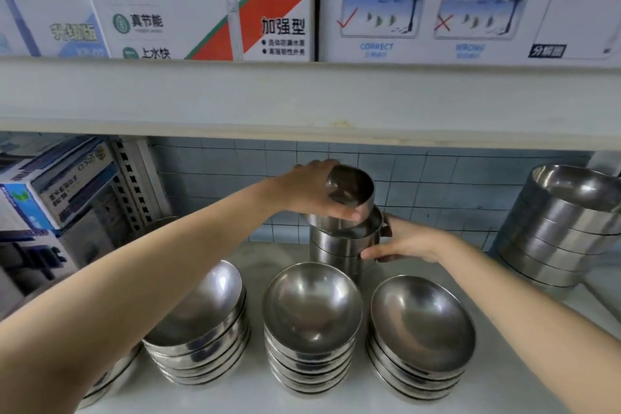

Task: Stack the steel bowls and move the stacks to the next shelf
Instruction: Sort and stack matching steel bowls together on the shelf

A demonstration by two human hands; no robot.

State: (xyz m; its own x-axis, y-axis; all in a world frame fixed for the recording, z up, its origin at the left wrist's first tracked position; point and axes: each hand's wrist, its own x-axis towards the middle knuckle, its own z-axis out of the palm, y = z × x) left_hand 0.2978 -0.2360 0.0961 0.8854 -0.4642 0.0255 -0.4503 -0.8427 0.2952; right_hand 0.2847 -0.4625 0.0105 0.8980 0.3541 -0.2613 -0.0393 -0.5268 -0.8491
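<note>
My left hand grips a small steel bowl, tilted toward me, resting on top of a short stack of small steel bowls at the back of the shelf. My right hand holds that stack by its right side. Three stacks of wider steel bowls stand in front: a left stack leaning right, a middle stack, and a right stack. Another bowl stack is partly hidden under my left forearm.
A tall stack of large steel bowls stands at the back right. Cardboard boxes and a perforated shelf upright fill the left. The upper shelf board hangs close overhead, with printed boxes on it.
</note>
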